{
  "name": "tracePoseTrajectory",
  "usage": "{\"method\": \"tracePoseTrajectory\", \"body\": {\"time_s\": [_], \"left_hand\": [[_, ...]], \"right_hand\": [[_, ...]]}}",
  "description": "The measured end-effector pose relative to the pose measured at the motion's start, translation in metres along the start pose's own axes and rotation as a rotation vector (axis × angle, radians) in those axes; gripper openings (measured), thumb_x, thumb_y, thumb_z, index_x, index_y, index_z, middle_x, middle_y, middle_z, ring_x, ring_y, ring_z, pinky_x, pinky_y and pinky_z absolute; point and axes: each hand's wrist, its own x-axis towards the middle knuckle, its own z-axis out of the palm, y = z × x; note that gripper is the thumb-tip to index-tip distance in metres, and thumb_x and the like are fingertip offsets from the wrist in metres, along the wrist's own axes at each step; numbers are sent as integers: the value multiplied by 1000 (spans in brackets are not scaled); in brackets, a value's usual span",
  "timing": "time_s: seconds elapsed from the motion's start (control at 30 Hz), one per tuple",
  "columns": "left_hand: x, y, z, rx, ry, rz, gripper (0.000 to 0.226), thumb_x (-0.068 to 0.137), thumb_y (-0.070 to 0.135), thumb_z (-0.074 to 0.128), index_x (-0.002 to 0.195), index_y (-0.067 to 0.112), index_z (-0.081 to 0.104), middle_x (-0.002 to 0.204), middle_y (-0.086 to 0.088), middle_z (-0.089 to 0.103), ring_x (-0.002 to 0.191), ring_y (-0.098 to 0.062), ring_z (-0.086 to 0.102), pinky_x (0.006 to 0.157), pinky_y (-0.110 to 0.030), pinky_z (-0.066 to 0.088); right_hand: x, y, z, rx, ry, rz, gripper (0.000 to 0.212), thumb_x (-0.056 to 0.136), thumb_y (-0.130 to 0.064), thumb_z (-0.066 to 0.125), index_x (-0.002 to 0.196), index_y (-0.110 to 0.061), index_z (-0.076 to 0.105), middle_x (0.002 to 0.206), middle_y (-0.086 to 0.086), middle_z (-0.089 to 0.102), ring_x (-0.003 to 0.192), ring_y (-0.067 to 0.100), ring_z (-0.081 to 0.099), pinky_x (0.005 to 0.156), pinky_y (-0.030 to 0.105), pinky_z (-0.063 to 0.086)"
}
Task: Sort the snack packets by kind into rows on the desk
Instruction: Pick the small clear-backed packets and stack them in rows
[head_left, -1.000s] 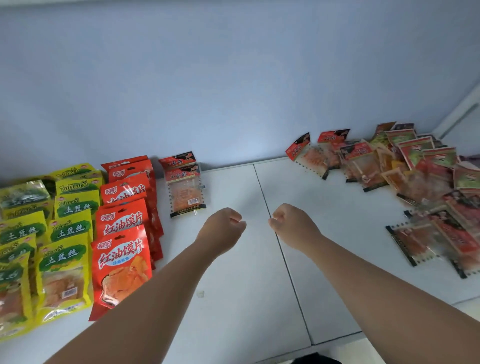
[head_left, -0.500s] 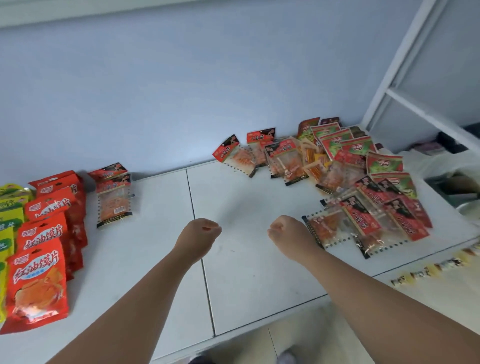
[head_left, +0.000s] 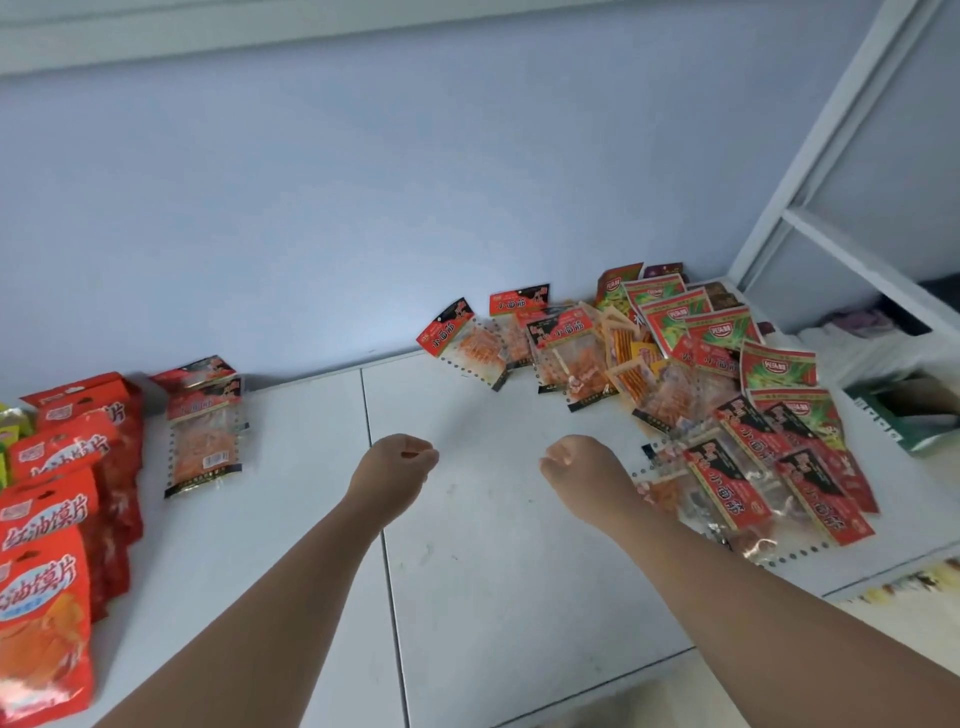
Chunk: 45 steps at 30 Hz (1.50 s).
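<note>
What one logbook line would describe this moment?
left hand: fist, empty | right hand: fist, empty, near heap of mixed red and green foil packets | row of red plastic packets: white desk, left

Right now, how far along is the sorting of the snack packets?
Partway. Done: a row of red packets lies at the left of the desk, with a short row of clear packets beside it. In hand: nothing; the left hand and right hand hover over it as fists, no grip on any packet. Left: the mixed pile at the right, unsorted.
</note>
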Motion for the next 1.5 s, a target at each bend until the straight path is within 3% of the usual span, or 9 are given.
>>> {"method": "tracePoseTrajectory", "body": {"time_s": [0.1, 0.23, 0.43, 0.57, 0.63, 0.9, 1.13, 1.3, 1.5], "left_hand": [[20, 8, 6, -52, -41, 3, 13, 93, 27, 63, 100, 20, 71, 87, 5, 74, 84, -13, 69, 68, -26, 46], [50, 16, 12, -136, -100, -19, 16, 87, 20, 59, 75, 9, 59, 70, 0, 58, 73, -19, 52, 70, -31, 36], [84, 27, 9, -229, -15, -129, 15, 88, 22, 64, 81, 9, 65, 78, -7, 66, 77, -23, 57, 72, -35, 44], [109, 43, 23, -289, 7, -207, 19, 91, 24, 67, 91, 6, 68, 91, -11, 73, 89, -27, 66, 88, -44, 58], [120, 51, 34, -341, 16, -263, 25, 92, 24, 68, 93, 0, 68, 92, -11, 72, 90, -25, 69, 77, -39, 60], [152, 80, 68, -652, 151, -432, 15, 89, 19, 75, 97, 12, 64, 101, -6, 72, 93, -15, 70, 71, -28, 56], [166, 85, 81, -684, 153, -407, 15, 86, 23, 83, 89, 15, 71, 87, -2, 68, 77, -17, 59, 76, -31, 55], [164, 86, 82, -679, 180, -355, 6, 93, 17, 74, 97, 19, 71, 104, -6, 74, 97, -24, 71, 82, -32, 60], [152, 80, 71, -751, 221, -326, 18, 97, 18, 65, 115, 16, 63, 114, -3, 73, 96, -14, 76, 79, -32, 60]], "right_hand": [[14, -7, -11, -27, 29, -8, 40, 97, -29, 53, 133, -12, 61, 130, 4, 65, 116, 22, 60, 88, 30, 46], [40, -8, -34, -79, 64, -33, 20, 97, -29, 51, 105, -18, 66, 100, -2, 65, 89, 15, 59, 80, 29, 41], [87, -19, -81, -155, 133, -50, 41, 100, -29, 55, 137, -12, 59, 137, 5, 63, 121, 24, 60, 98, 39, 50], [118, -18, -86, -255, 159, -39, 27, 98, -27, 54, 107, -7, 70, 102, 10, 72, 101, 31, 64, 78, 43, 58], [130, -13, -85, -326, 159, -17, 23, 97, -28, 53, 88, -12, 67, 80, 4, 66, 95, 30, 60, 66, 38, 52], [151, -1, -75, -562, 121, -206, 47, 92, -37, 63, 136, -19, 57, 143, -4, 55, 126, 33, 47, 94, 44, 49], [161, 1, -77, -604, 110, -155, 89, 86, -53, 69, 155, -20, 25, 152, 12, 42, 136, 37, 40, 110, 48, 39], [167, 0, -74, -620, 216, -79, 91, 78, -65, 72, 137, -3, 41, 130, 14, 57, 121, 32, 52, 103, 41, 43], [168, 1, -76, -435, 141, -9, 62, 75, -68, 72, 114, -20, 65, 109, 2, 67, 107, 30, 61, 94, 43, 52]]}}
